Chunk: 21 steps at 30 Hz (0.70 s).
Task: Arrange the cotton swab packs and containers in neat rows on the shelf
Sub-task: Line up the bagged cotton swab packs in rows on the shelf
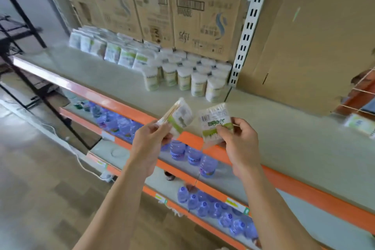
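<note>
Left hand (150, 142) is pinching a clear pack (179, 116), green band, maybe wooden sticks; right hand (241, 144) is gripping a second pack (213, 122), barcode showing, white tips.

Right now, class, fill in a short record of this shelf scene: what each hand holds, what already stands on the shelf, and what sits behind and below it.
left hand: pinches one swab pack above the shelf's front edge
right hand: pinches a second swab pack, barcode side showing
shelf: standing packs in rows at the back left; round containers in rows to their right
behind: cardboard boxes
lower shelves: water bottles
</note>
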{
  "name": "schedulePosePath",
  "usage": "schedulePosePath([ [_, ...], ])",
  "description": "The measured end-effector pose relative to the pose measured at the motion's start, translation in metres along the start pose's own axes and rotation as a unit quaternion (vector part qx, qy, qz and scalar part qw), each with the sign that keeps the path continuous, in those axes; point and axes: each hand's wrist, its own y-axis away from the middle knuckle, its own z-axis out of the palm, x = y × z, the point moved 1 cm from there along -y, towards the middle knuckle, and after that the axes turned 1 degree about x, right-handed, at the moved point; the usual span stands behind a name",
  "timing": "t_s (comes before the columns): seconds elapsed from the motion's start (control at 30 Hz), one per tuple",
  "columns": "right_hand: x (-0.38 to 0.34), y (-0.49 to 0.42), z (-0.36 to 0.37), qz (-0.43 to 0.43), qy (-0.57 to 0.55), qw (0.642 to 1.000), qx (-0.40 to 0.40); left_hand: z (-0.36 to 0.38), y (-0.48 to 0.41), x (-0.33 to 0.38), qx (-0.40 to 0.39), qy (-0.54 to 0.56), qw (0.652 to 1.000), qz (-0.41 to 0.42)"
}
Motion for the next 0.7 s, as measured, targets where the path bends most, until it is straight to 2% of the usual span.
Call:
schedulePosePath([
  [0.43, 0.009, -0.028, 0.150, -0.006, 0.015, 0.998, -0.053, -0.101, -0.079, 0.026, 0.003, 0.021, 1.000, -0.001],
  [0.7, 0.021, -0.083, 0.263, 0.003, 0.012, 0.999, -0.046, -0.142, -0.174, 0.057, -0.010, 0.076, 0.996, -0.053],
])
